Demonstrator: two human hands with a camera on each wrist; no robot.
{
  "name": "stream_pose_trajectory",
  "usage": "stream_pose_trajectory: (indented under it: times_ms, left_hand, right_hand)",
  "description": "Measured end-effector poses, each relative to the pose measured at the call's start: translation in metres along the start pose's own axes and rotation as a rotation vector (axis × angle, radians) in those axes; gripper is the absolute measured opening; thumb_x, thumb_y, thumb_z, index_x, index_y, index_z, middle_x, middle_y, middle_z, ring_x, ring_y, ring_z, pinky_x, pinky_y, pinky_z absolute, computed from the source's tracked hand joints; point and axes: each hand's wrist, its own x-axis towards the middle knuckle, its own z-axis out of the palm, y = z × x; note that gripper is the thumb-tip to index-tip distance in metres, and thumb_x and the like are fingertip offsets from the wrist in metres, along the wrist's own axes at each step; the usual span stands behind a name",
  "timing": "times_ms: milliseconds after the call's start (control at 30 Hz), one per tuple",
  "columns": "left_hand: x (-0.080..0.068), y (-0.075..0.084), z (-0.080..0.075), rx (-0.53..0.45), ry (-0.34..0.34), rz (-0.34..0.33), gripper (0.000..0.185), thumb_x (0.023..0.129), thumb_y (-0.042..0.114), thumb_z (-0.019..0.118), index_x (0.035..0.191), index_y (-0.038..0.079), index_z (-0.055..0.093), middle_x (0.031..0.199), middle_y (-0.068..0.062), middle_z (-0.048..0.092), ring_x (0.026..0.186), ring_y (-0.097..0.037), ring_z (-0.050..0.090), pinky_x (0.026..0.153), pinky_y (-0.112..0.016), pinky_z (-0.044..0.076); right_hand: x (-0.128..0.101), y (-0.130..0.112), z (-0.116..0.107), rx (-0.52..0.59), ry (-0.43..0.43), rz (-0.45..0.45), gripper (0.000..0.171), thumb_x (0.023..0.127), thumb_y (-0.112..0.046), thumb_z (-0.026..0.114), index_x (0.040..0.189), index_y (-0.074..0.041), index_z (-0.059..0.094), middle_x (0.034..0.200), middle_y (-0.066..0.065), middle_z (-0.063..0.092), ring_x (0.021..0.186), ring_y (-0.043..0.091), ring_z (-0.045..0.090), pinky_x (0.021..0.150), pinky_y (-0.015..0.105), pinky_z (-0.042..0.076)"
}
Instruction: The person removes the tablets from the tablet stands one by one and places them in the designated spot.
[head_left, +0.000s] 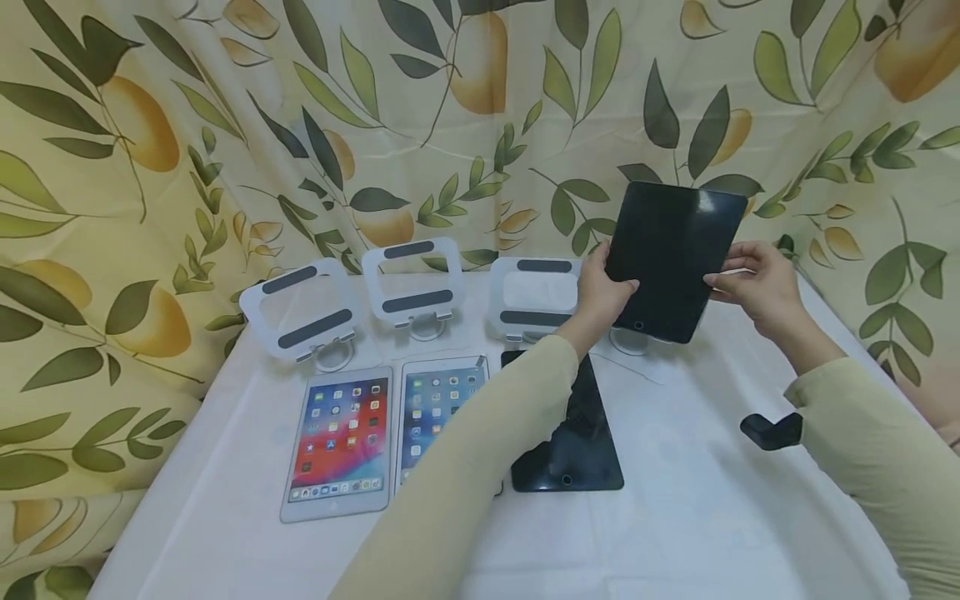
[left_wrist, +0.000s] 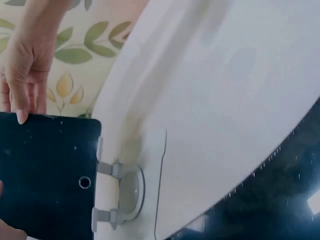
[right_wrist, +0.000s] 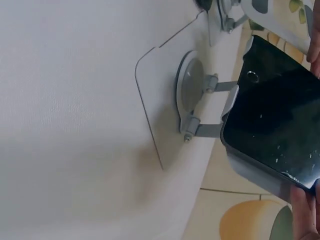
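Both hands hold a black tablet (head_left: 671,258) upright at the back right, its round home button toward the bottom. My left hand (head_left: 597,292) grips its left edge, thumb on the front. At the opposite edge, my right hand (head_left: 761,282) pinches it, thumb in front and fingers partly hidden behind. The tablet leans on a folding stand (right_wrist: 187,87) with a round hinge and flat base. In the right wrist view, the stand's small lower hooks (right_wrist: 231,101) sit at the tablet's bottom edge. A second black tablet (head_left: 573,446) lies on the table, partly under the left sleeve.
Three white stands with grey pads, the left (head_left: 300,308), middle (head_left: 412,275) and right one (head_left: 534,317), line the table's back. Two white tablets, one with a red-blue screen (head_left: 341,442) and one bluish (head_left: 435,400), lie in front. A leaf-patterned curtain (head_left: 450,125) hangs behind.
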Motion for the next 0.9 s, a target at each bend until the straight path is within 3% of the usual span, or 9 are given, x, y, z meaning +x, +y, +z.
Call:
stream_pose_trajectory:
  times_ms: [67,200,367,500,600,667,767,900]
  left_hand:
    - [-0.001,0.000,0.000,-0.087,0.036,-0.002,0.064,0.081,0.005,0.072,0.139,0.012,0.045,0.133,-0.001,0.049,0.124,-0.013,0.048,0.102,-0.020,0.038]
    - [-0.001,0.001,-0.001,-0.182,0.119,0.028,0.047,0.082,0.004,0.072,0.126,0.011,0.058,0.114,0.001,0.055,0.106,-0.009,0.054,0.090,-0.016,0.045]
    - [-0.004,0.000,-0.008,-0.077,0.120,0.175,0.031,0.086,0.006,0.068,0.116,0.013,0.065,0.101,0.002,0.058,0.093,-0.005,0.055,0.080,-0.012,0.043]
    - [-0.007,0.000,-0.015,0.068,0.069,0.306,0.034,0.086,0.011,0.068,0.119,0.017,0.064,0.104,0.003,0.060,0.094,-0.003,0.058,0.076,-0.010,0.040]
    - [-0.009,-0.001,-0.019,0.172,0.067,0.381,0.036,0.086,0.016,0.069,0.122,0.019,0.062,0.104,0.004,0.060,0.094,-0.001,0.059,0.072,-0.009,0.038]
    - [-0.012,-0.003,-0.022,0.199,0.069,0.422,0.036,0.086,0.017,0.070,0.121,0.017,0.063,0.103,0.003,0.060,0.093,-0.002,0.060,0.071,-0.008,0.038]
    - [-0.015,-0.007,-0.025,0.138,0.039,0.450,0.034,0.084,0.015,0.072,0.117,0.013,0.063,0.100,0.000,0.062,0.089,-0.004,0.061,0.073,-0.006,0.041]
    - [-0.020,-0.010,-0.030,-0.098,-0.081,0.362,0.032,0.081,0.007,0.073,0.111,0.006,0.064,0.094,-0.006,0.063,0.077,-0.002,0.059,0.067,-0.011,0.051]
  right_hand:
    - [-0.002,0.000,0.001,0.059,0.008,-0.011,0.042,0.079,0.017,0.063,0.102,-0.015,0.048,0.080,-0.012,0.058,0.066,-0.001,0.061,0.057,0.019,0.055]
    - [-0.010,-0.002,0.003,0.050,0.033,-0.059,0.042,0.080,0.015,0.064,0.103,-0.018,0.050,0.083,-0.010,0.058,0.068,-0.001,0.061,0.057,0.018,0.055]
    - [-0.025,-0.008,-0.002,-0.020,0.075,-0.145,0.045,0.080,0.015,0.062,0.104,-0.021,0.051,0.086,-0.009,0.056,0.069,-0.003,0.061,0.057,0.015,0.053]
    - [-0.036,-0.015,-0.009,0.099,0.072,-0.191,0.047,0.077,0.021,0.062,0.104,-0.016,0.054,0.085,-0.006,0.059,0.068,-0.001,0.063,0.055,0.016,0.053]
    - [-0.044,-0.020,-0.012,0.233,0.031,-0.204,0.046,0.074,0.025,0.061,0.103,-0.011,0.056,0.084,-0.002,0.061,0.067,0.003,0.065,0.053,0.018,0.054]
    - [-0.049,-0.025,-0.014,0.256,0.007,-0.201,0.046,0.074,0.025,0.061,0.104,-0.010,0.057,0.083,-0.003,0.064,0.066,0.004,0.066,0.053,0.019,0.054]
    - [-0.055,-0.033,-0.019,0.150,0.001,-0.206,0.048,0.075,0.025,0.060,0.104,-0.014,0.059,0.082,-0.008,0.066,0.066,0.002,0.066,0.053,0.017,0.053]
    - [-0.064,-0.041,-0.024,-0.065,0.024,-0.216,0.054,0.075,0.024,0.061,0.103,-0.022,0.058,0.080,-0.015,0.064,0.065,-0.004,0.064,0.054,0.013,0.052]
